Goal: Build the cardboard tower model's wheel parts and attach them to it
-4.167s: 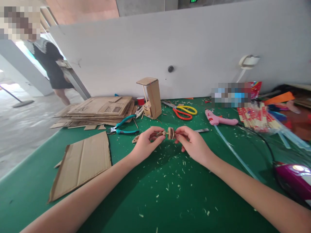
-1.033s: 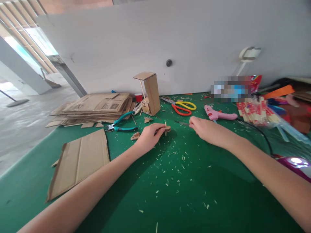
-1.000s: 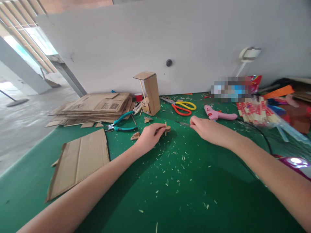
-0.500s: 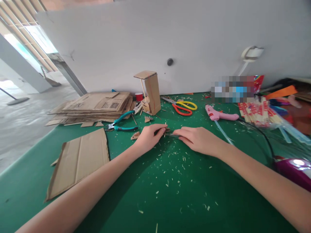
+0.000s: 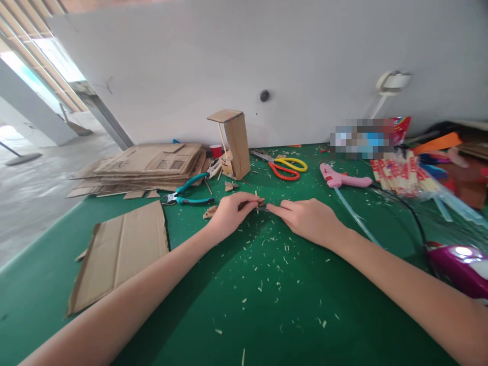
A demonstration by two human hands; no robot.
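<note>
My left hand is closed, pinching a small brown cardboard piece with a thin wooden stick poking up from it. My right hand grips a thin grey blade, most of it hidden by the fingers. The blade lies against or just below the cardboard piece; contact is too small to make out. A cardboard scrap lies beside my left hand. Behind the hands stands a small cardboard structure with a flat top and a stick post.
Teal-handled pliers, scissors and a pink glue gun lie around the hands. A cardboard sheet and stacked cardboard are at left. Shavings dot the green table. A purple device sits at right.
My right hand has slid left with the blade, bringing its fingertips closer to the cardboard piece. My left hand keeps its pinch. The whole view has shifted slightly.
</note>
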